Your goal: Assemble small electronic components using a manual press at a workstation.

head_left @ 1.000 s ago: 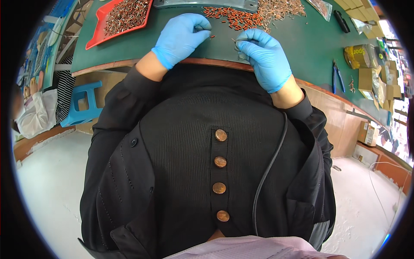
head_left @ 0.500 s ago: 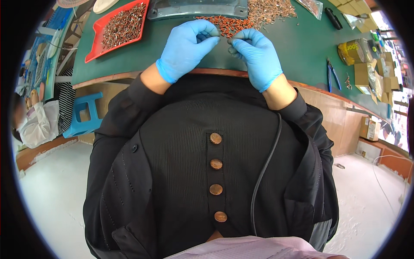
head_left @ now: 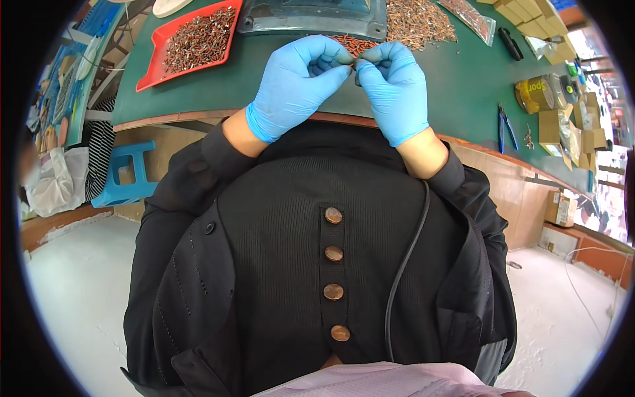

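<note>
1. The left hand (head_left: 291,89) and the right hand (head_left: 397,89) are apart one second ago. Now their fingertips meet, or very nearly do.
2. This seems to mean that both hands are now busy at one spot, on something tiny.
3. Each hand has its thumb and fingers curled close. The tips are too small and hidden to tell whether either one pinches a piece.
4. The small red pieces (head_left: 354,45) lie on the green tabletop (head_left: 450,86), just past the fingertips, and the hands now cover part of them.
5. The brown pieces (head_left: 420,26) lie right beside them. More small pieces (head_left: 202,43) sit in the red tray (head_left: 159,71), off to the left.
</note>
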`<state>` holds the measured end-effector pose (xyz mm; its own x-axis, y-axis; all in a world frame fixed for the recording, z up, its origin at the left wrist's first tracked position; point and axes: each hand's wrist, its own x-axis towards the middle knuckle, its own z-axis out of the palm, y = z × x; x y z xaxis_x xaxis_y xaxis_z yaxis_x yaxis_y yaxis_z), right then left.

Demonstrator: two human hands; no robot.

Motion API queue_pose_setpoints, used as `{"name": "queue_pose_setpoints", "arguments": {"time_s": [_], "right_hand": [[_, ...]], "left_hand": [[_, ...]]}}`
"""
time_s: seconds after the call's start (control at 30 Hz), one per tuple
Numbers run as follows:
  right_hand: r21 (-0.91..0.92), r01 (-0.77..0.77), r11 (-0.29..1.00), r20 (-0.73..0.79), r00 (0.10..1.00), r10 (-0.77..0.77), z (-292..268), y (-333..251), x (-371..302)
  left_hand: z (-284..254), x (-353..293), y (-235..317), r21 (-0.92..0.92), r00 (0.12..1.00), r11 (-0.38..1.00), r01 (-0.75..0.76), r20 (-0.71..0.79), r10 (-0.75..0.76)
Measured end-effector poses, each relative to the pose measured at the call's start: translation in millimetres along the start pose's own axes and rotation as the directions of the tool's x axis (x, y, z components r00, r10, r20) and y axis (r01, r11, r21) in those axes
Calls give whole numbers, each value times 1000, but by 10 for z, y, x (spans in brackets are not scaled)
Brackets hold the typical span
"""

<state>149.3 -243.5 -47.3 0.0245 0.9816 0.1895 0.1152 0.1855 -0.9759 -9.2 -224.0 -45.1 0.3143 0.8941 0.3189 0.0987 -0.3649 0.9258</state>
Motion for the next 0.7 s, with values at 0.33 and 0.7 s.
{"name": "queue_pose_setpoints", "arguments": {"time_s": [0.33,0.7], "right_hand": [[92,36,995,33,999,-40,32,33,28],[225,-6,974,74,997,-10,4,-45,-38]], "left_hand": [[-210,18,19,-295,953,923,247,248,-176],[-221,-6,-39,-560,947,768,311,253,-199]]}}
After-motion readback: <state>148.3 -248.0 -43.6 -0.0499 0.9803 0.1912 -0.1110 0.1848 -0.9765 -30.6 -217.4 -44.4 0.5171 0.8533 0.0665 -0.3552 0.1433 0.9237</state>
